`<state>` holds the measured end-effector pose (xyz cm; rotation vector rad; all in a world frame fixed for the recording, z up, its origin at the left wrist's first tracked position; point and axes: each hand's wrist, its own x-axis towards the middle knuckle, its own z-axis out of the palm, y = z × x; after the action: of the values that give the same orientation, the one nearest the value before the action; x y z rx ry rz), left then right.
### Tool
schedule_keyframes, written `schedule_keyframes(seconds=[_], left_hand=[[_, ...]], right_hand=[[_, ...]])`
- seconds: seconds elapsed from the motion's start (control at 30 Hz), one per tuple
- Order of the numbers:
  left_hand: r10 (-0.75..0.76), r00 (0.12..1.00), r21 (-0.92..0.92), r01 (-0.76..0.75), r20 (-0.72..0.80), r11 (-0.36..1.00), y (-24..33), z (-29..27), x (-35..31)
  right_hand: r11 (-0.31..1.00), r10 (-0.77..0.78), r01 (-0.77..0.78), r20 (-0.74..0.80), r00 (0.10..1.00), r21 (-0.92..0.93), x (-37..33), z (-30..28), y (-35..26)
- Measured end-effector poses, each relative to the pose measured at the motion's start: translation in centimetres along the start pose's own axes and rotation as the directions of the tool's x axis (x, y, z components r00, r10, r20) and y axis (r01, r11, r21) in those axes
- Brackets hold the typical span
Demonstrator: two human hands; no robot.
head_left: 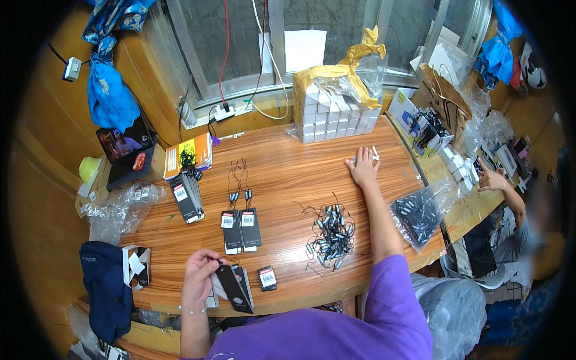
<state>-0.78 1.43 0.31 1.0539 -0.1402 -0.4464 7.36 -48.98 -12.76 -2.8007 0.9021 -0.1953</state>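
My left hand (200,275) is at the near edge of the table, pinching the top of a black hang tag (234,288). More tags stand or lean right beside it, partly covered by the hand. My right arm stretches far across the table. Its hand (363,169) rests on the wood with fingers extended, touching or beside a small white piece (375,154) that is mostly hidden. Between the arms lies a tangled heap of black strings with small grey-blue ends (330,235). Two black tags (241,231) with strings lie side by side, and a small labelled stack (267,278) sits near me.
A wrapped block of small white boxes (339,117) stands at the back. To the left are a fanned tag stack (187,201), an orange-white packet (198,153) and a phone-like screen (126,147). A bag of string parts (418,215) lies right, near another person's hand (492,180).
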Motion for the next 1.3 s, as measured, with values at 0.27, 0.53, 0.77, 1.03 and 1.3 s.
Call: schedule_keyframes(seconds=[0.27, 0.53, 0.77, 1.03, 1.3], left_hand=[[0.041, 0.990, 0.024, -0.038, -0.134, 0.999, -0.1, -2.3, -2.4], [0.120, 0.963, 0.103, -0.097, -0.241, 0.990, 1.4, -2.7, -5.3], [0.131, 0.945, 0.160, -0.086, -0.299, 0.983, 0.9, -4.2, -6.5], [0.096, 0.967, 0.129, -0.067, -0.236, 0.989, 0.8, -5.3, -4.6], [0.065, 0.989, 0.044, -0.060, -0.130, 0.997, 0.1, -4.9, -2.7]], right_hand=[[0.708, 0.240, 0.200, -0.498, 0.833, 0.677, 6.9, -8.9, -1.9], [0.827, 0.399, -0.177, -0.337, 0.853, 0.533, 16.4, -17.3, -0.7], [0.073, 0.707, -0.012, -0.043, 0.706, 0.997, 17.5, -20.5, 6.3], [-0.264, 0.596, 0.164, 0.027, 0.803, 0.951, 11.0, -23.8, 14.3], [0.115, 0.705, 0.230, -0.243, 0.667, 0.966, 6.4, -27.8, 25.3]])
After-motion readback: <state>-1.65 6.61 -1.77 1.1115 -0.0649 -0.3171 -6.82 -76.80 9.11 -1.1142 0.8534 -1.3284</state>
